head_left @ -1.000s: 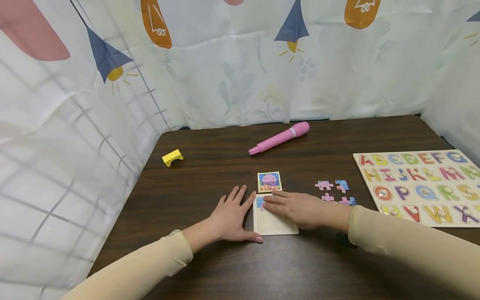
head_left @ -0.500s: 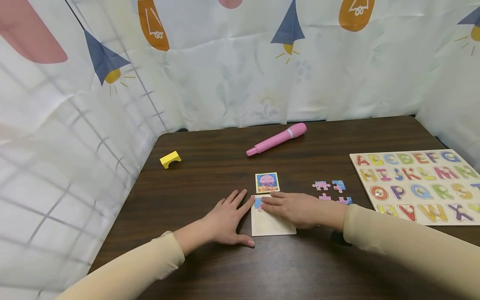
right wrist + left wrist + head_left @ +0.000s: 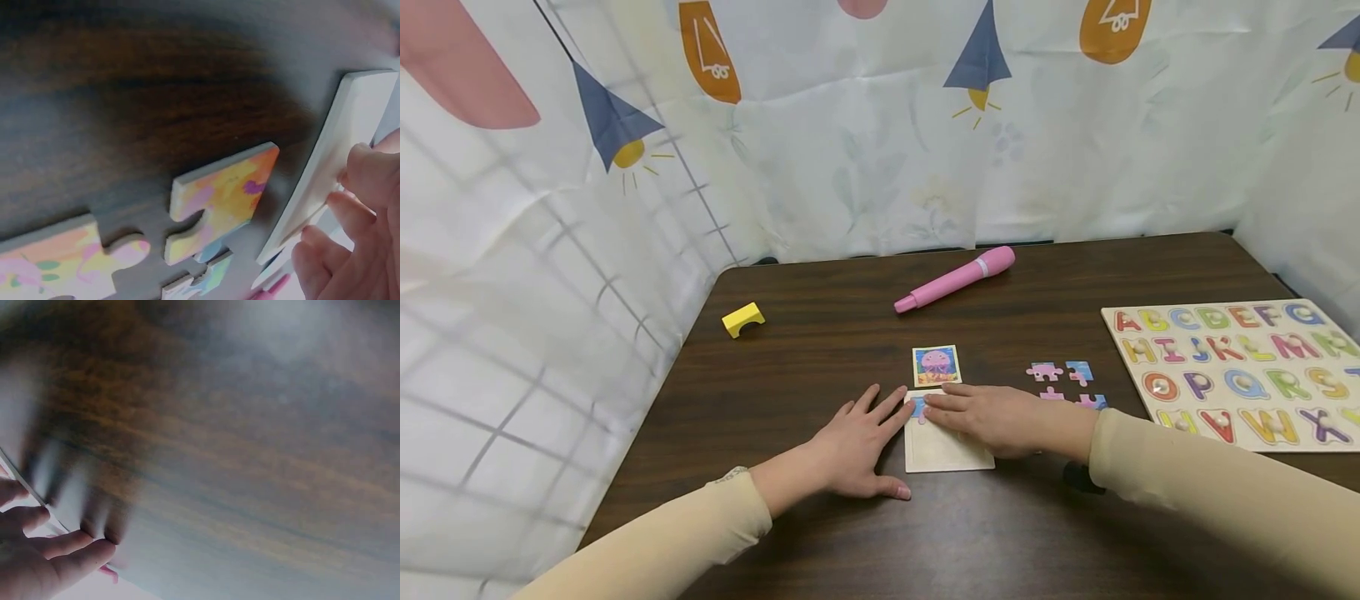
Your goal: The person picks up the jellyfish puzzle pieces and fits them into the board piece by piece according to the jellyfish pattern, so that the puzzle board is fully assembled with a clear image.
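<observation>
While the left hand [image 3: 856, 452] splays, gripping nothing, at the left edge of a pale board [image 3: 943, 457], the right hand [image 3: 992, 419] lies over it, fingers nearly straight, tips at a blue puzzle piece [image 3: 917, 407] in its far-left corner. Just beyond: jellyfish card [image 3: 936, 365]. Farther: pink wand [image 3: 951, 282].

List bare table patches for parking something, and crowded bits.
Free: between yellow block and left hand; between pink stick and alphabet board; nearside of the puzzle board, between the sleeves.
Crowded: right hand on the puzzle board, picture card behind; loose pieces toward the alphabet board.
</observation>
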### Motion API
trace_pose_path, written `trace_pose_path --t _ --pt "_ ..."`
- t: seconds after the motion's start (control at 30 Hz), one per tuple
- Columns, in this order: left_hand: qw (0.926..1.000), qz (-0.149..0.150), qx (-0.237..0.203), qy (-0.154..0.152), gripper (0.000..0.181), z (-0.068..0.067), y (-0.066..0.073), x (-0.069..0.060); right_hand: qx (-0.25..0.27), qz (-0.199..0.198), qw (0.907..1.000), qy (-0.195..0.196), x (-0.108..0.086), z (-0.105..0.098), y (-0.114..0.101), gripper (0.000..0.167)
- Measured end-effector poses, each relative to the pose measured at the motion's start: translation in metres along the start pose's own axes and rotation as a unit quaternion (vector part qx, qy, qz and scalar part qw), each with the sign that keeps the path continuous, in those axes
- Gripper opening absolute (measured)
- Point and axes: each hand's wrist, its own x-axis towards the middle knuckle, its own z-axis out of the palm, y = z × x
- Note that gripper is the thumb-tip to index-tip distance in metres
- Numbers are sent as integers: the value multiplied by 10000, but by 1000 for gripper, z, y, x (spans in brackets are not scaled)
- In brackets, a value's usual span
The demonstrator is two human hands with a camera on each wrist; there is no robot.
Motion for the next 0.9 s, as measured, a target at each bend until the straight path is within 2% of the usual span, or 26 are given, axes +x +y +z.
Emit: trace_pose_path --t 0.2,0.4,0.63,0.8,0.9 --pt "10000 37 51 -10 110 -3 1 1 218 99 9997 -32 0 -1 1 57" --pt "9999 3 150 -46 109 -2 2 1 711 280 9968 241 -7 -3 9 54" --pt "10000 24 5 -74 108 0 1 1 989 622 9901 780 -43 -9 32 51" --pt "9998 61 -176 -54 108 1 0 1 1165 1078 9790 1282 -70 -8 60 51" --pt "9997 60 -224 -83 108 1 0 0 1356 1376 9708 1425 -82 -5 77 52"
